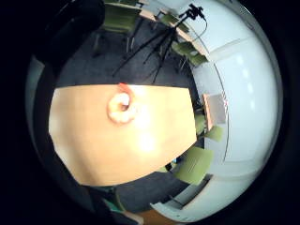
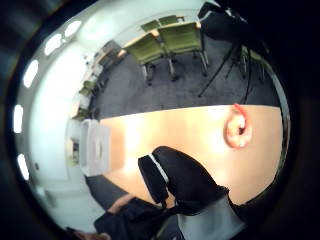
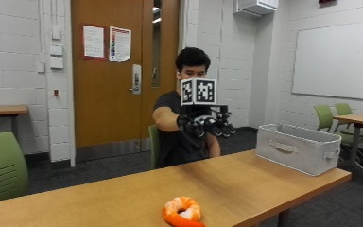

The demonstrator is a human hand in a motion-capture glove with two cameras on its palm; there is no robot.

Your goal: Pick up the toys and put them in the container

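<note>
Raised above the table (image 3: 244,182), gloved right hand (image 3: 205,124) empty, fingers seemingly relaxed; 1 orange shrimp toy (image 3: 183,211) well below, container (image 3: 298,147) apart.

A table (image 3: 244,184) is seen stretching across the near part of the outside view, with a person seated behind it. A toy (image 3: 183,211) lies on the table near its front edge. A container (image 3: 299,147) stands on the table towards the end at the person's left, well apart from the toy. The gloved right hand (image 3: 205,124) is held raised above the table, between the person and the toy, touching neither toy nor container. In the thumb side palm view, the toy (image 2: 238,127) and container (image 2: 95,148) are found at opposite ends of the tabletop
</note>
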